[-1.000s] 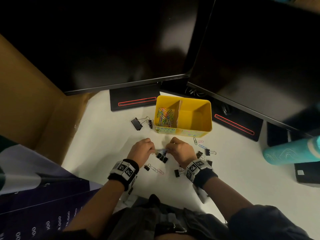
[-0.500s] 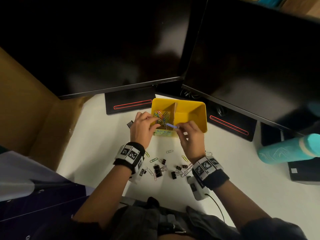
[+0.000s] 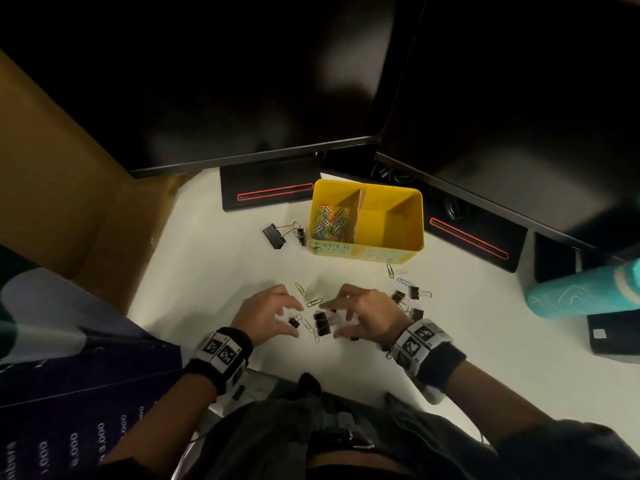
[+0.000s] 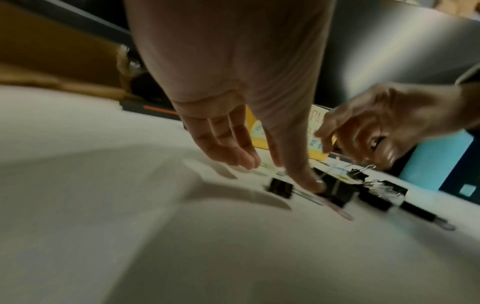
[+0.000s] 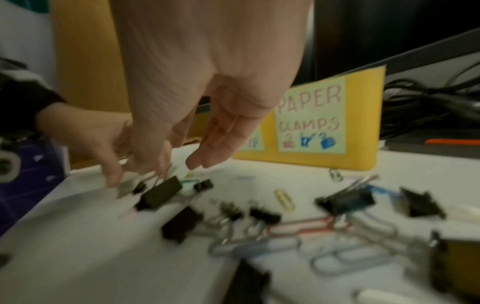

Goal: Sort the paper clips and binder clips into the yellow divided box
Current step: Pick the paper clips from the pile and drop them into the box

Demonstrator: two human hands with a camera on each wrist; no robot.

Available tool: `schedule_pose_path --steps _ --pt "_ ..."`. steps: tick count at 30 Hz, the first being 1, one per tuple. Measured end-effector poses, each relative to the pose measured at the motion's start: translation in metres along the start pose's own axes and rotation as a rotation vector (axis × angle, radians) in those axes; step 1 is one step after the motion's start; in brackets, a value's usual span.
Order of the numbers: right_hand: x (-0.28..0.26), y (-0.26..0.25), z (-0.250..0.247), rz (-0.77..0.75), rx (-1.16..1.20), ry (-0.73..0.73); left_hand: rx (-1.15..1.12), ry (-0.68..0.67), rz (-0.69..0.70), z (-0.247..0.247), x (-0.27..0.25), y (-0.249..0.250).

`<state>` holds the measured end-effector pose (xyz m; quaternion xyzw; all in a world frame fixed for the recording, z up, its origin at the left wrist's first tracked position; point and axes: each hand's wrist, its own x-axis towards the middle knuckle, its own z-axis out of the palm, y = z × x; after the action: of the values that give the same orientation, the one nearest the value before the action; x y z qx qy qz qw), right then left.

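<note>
The yellow divided box [image 3: 408, 233] stands at the back of the white desk; its left compartment holds several coloured paper clips [image 3: 329, 220], and no clips show in its right one. Black binder clips [image 3: 321, 323] and loose paper clips [image 3: 300, 289] lie scattered on the desk in front. My left hand [image 3: 273, 315] and right hand [image 3: 360, 315] hover over this pile with fingers spread, holding nothing. In the left wrist view my left hand's thumb [image 4: 303, 176] reaches down close to a small binder clip [image 4: 280, 188]. The right wrist view shows the box label [image 5: 310, 121] reading "PAPER CLAMPS".
A large binder clip [image 3: 275, 235] lies left of the box. Two dark monitors [image 3: 242, 81] on stands rise behind. A teal bottle [image 3: 581, 296] lies at the right, a cardboard box [image 3: 69, 188] at the left, a purple box [image 3: 86, 393] near left.
Both hands have come back from the yellow box, where they were over the paper-clip compartment, down to the pile of clips near me. They now hold nothing.
</note>
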<state>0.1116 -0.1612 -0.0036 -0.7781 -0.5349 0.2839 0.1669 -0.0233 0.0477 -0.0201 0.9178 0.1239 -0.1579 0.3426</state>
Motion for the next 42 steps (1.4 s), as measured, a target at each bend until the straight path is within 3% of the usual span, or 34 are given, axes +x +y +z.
schedule_pose_path --steps 3,7,10,12,15,18,21,23,25,29,31,33,37,42 --pt "0.003 -0.008 0.016 -0.01 0.042 0.015 -0.012 0.056 0.002 0.011 0.005 -0.001" --pt "0.001 -0.004 0.017 0.007 0.112 0.161 -0.033 0.217 -0.02 0.006 0.012 -0.012" --pt "-0.007 0.01 0.002 0.098 0.155 0.317 0.161 0.345 0.014 -0.001 0.017 -0.013" --pt "-0.012 0.022 -0.007 0.191 0.123 0.397 0.36 0.299 0.039 -0.002 0.021 -0.006" --pt "-0.014 0.029 -0.012 0.314 -0.04 0.402 0.593 0.224 0.095 0.008 0.019 -0.001" --pt "-0.009 0.018 -0.007 0.231 -0.181 0.417 0.674 0.199 0.188 0.016 0.009 0.001" --pt "0.002 -0.001 0.005 0.033 -0.211 0.282 0.642 0.119 0.261 0.022 -0.002 0.004" --pt "0.01 -0.008 0.013 0.04 -0.182 0.145 0.624 0.087 0.275 0.027 -0.007 0.001" --pt "0.018 -0.009 0.017 0.1 -0.176 0.053 0.548 0.14 0.251 0.033 -0.01 -0.002" --pt "0.031 -0.002 0.017 0.132 -0.113 0.13 0.366 0.339 0.311 0.041 -0.007 0.002" --pt "0.033 0.002 0.011 0.127 -0.052 0.246 0.316 0.367 0.352 0.045 -0.004 0.008" --pt "0.033 0.005 0.006 0.188 -0.011 0.322 0.312 0.355 0.305 0.046 -0.001 0.013" --pt "0.022 0.011 0.011 0.429 -0.199 0.176 0.311 0.308 0.253 0.044 0.003 0.017" --pt "0.006 0.004 0.034 0.25 -0.276 0.13 0.21 0.295 0.27 0.048 0.004 0.017"
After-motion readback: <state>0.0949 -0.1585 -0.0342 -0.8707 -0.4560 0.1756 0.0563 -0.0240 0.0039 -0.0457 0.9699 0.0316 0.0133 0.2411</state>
